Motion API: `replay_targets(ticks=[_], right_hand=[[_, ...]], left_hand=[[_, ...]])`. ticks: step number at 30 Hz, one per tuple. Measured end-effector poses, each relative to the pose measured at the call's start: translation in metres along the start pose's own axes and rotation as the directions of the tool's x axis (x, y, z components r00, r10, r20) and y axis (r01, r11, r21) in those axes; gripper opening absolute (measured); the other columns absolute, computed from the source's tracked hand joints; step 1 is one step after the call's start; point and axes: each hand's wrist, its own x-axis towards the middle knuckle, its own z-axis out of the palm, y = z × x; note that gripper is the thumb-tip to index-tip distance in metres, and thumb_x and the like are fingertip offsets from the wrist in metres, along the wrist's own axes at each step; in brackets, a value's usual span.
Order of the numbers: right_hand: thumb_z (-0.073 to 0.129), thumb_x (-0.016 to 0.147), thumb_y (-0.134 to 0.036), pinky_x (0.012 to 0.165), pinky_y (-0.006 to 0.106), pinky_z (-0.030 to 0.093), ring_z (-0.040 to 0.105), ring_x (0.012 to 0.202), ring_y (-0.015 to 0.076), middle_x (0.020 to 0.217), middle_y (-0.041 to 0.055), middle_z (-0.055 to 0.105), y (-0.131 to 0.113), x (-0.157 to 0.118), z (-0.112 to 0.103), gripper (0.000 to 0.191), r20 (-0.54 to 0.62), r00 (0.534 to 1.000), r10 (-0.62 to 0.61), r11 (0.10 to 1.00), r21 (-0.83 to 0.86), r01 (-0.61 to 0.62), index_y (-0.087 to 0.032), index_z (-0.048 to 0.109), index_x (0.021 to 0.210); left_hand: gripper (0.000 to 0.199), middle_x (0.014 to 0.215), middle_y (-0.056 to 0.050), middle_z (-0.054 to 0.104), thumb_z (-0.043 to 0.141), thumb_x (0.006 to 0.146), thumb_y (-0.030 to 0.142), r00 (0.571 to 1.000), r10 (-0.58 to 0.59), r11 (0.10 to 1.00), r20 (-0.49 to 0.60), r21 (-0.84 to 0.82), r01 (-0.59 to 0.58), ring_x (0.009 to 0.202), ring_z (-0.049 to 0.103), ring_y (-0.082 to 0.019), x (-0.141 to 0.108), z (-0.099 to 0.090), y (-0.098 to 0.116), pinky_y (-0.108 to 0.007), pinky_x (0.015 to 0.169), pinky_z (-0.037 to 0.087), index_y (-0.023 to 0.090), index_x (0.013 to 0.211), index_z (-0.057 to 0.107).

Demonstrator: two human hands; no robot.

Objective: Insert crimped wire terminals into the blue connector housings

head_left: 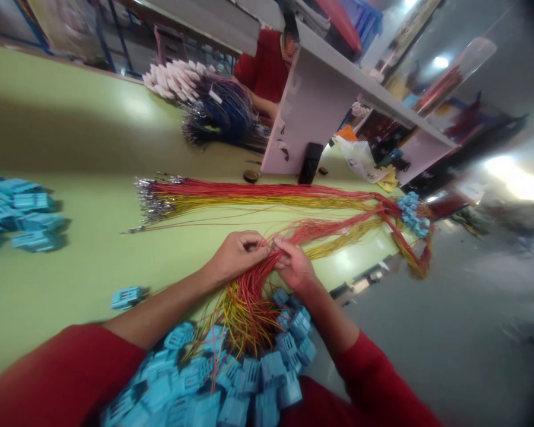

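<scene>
At the middle of the view, my left hand (240,256) and my right hand (292,261) come close together, thumbs and fingers pinched on red wires (267,268). The exact strands between the fingertips are too small to make out. Below the hands the wires, red and yellow (249,314), fan down to a heap of light blue connector housings (244,379) at the table's near edge. Beyond the hands lies a long straight bundle of red and yellow wires (258,193), with metal terminals (153,198) at its left end.
Loose blue housings (26,207) are piled at the far left, and a single one (127,296) lies near my left forearm. A phone (310,163) leans on a shelf divider (315,107). Behind it, a person in red (267,68) sits by dark blue wires (226,112).
</scene>
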Motion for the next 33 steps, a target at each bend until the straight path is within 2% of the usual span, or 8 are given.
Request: replay_targets(ticks=[4, 7, 14, 19, 22, 25, 27, 33], right_hand=[[0.084, 0.062, -0.017, 0.036, 0.012, 0.023, 0.024, 0.040, -0.0002, 0.051, -0.0102, 0.050, -0.001, -0.002, 0.004, 0.025, 0.017, 1.000, 0.011, 1.000, -0.016, -0.010, -0.015, 0.061, 0.068], [0.083, 0.062, -0.015, 0.036, 0.012, 0.022, 0.026, 0.040, 0.0001, 0.051, -0.0092, 0.051, -0.002, -0.002, 0.005, 0.022, 0.004, 1.000, 0.022, 1.000, -0.019, -0.022, -0.015, 0.061, 0.067], [0.081, 0.067, -0.015, 0.035, 0.012, 0.023, 0.021, 0.039, -0.0009, 0.055, -0.0095, 0.053, -0.001, 0.002, -0.001, 0.019, 0.017, 0.999, 0.040, 0.999, 0.012, -0.041, -0.014, 0.063, 0.071], [0.078, 0.067, -0.014, 0.036, 0.011, 0.026, 0.020, 0.039, -0.0008, 0.056, -0.0095, 0.054, -0.001, 0.002, -0.001, 0.017, 0.024, 0.999, 0.048, 0.998, 0.034, -0.049, -0.015, 0.061, 0.070], [0.075, 0.067, -0.014, 0.036, 0.011, 0.026, 0.022, 0.039, -0.0013, 0.064, -0.0065, 0.063, -0.001, 0.001, -0.001, 0.014, 0.003, 0.999, 0.049, 0.998, 0.051, -0.049, -0.015, 0.062, 0.072], [0.072, 0.067, -0.012, 0.036, 0.011, 0.025, 0.024, 0.039, -0.0015, 0.071, -0.0038, 0.068, -0.002, 0.000, 0.000, 0.014, -0.028, 0.998, 0.058, 0.997, 0.059, -0.056, -0.015, 0.061, 0.073], [0.072, 0.066, -0.011, 0.036, 0.011, 0.026, 0.024, 0.039, -0.0010, 0.070, -0.0041, 0.067, -0.003, 0.001, -0.001, 0.014, -0.028, 0.998, 0.065, 0.997, 0.048, -0.063, -0.015, 0.060, 0.073], [0.079, 0.070, -0.018, 0.036, 0.011, 0.026, 0.022, 0.038, -0.0004, 0.058, -0.0090, 0.055, -0.002, 0.002, -0.002, 0.018, 0.062, 0.997, 0.051, 0.999, 0.015, -0.052, -0.014, 0.069, 0.085]], left_hand=[[0.035, 0.056, 0.004, 0.044, 0.069, 0.077, 0.041, 0.999, -0.023, 1.000, 0.023, -0.019, 0.023, 0.052, 0.037, -0.008, -0.001, 0.001, 0.002, -0.020, 0.048, 0.027, 0.014, 0.058, 0.056], [0.036, 0.056, 0.004, 0.044, 0.072, 0.074, 0.043, 0.997, -0.068, 0.996, 0.034, -0.058, 0.070, 0.052, 0.038, -0.008, -0.001, 0.001, 0.002, -0.020, 0.048, 0.027, 0.014, 0.060, 0.057], [0.038, 0.064, -0.002, 0.065, 0.078, 0.075, 0.049, 0.982, -0.172, 0.961, 0.078, -0.204, 0.185, 0.058, 0.055, -0.013, -0.002, -0.001, -0.003, -0.023, 0.057, 0.043, 0.012, 0.073, 0.069], [0.040, 0.068, -0.004, 0.071, 0.080, 0.074, 0.051, 0.974, -0.217, 0.945, 0.072, -0.234, 0.228, 0.059, 0.061, -0.015, -0.003, -0.003, -0.005, -0.025, 0.059, 0.047, 0.012, 0.074, 0.072], [0.040, 0.071, -0.005, 0.072, 0.076, 0.078, 0.053, 0.974, -0.212, 0.945, 0.076, -0.236, 0.225, 0.064, 0.065, -0.018, -0.003, -0.003, -0.006, -0.027, 0.063, 0.050, 0.013, 0.078, 0.073], [0.036, 0.074, -0.004, 0.072, 0.065, 0.086, 0.049, 0.985, -0.171, 0.970, 0.012, -0.172, 0.171, 0.071, 0.066, -0.019, -0.002, -0.003, -0.006, -0.028, 0.068, 0.051, 0.015, 0.079, 0.073], [0.034, 0.072, -0.003, 0.070, 0.059, 0.088, 0.044, 0.989, -0.145, 0.982, -0.019, -0.123, 0.142, 0.070, 0.064, -0.018, -0.001, -0.004, -0.005, -0.026, 0.068, 0.050, 0.016, 0.074, 0.071], [0.032, 0.070, -0.003, 0.069, 0.056, 0.086, 0.039, 0.994, -0.107, 0.993, 0.032, -0.041, 0.108, 0.068, 0.060, -0.017, 0.000, -0.005, 0.004, -0.026, 0.068, 0.047, 0.016, 0.069, 0.070]])
